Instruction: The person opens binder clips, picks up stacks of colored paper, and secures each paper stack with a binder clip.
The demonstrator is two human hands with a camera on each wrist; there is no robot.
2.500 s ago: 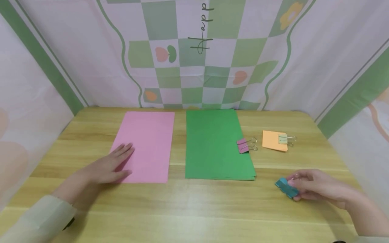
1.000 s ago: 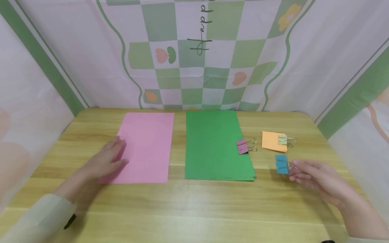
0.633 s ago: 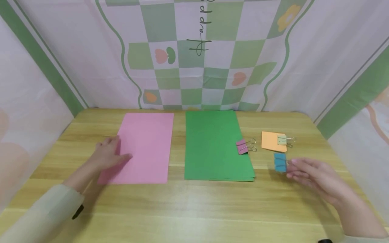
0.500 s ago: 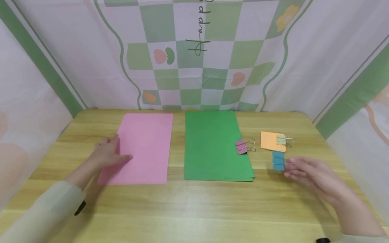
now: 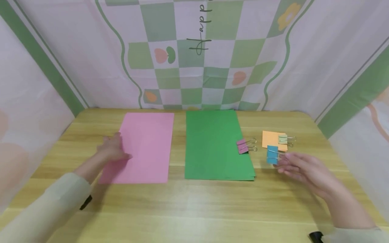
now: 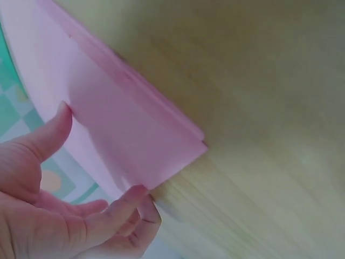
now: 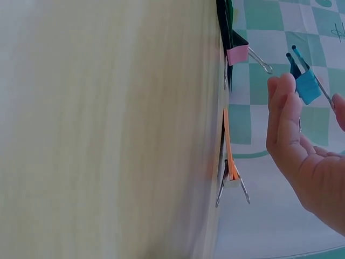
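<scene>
My left hand grips the left side of a stack of pink paper on the table. In the left wrist view the thumb presses on the top sheet, which bulges slightly, and the bent fingers are at the paper's edge. My right hand holds a blue binder clip by its wire handles, raised off the table. In the head view this clip overlaps the near edge of a small orange paper pad. A pale green binder clip is fixed on the pad's right side.
Between the pink stack and the orange pad lies a stack of green paper, with a pink binder clip on its right edge. A patterned curtain hangs behind the wooden table.
My right hand has carried the blue clip away from me and leftward, closer to the orange pad. The left hand has gone from lying flat on the pink paper to gripping its left side.
</scene>
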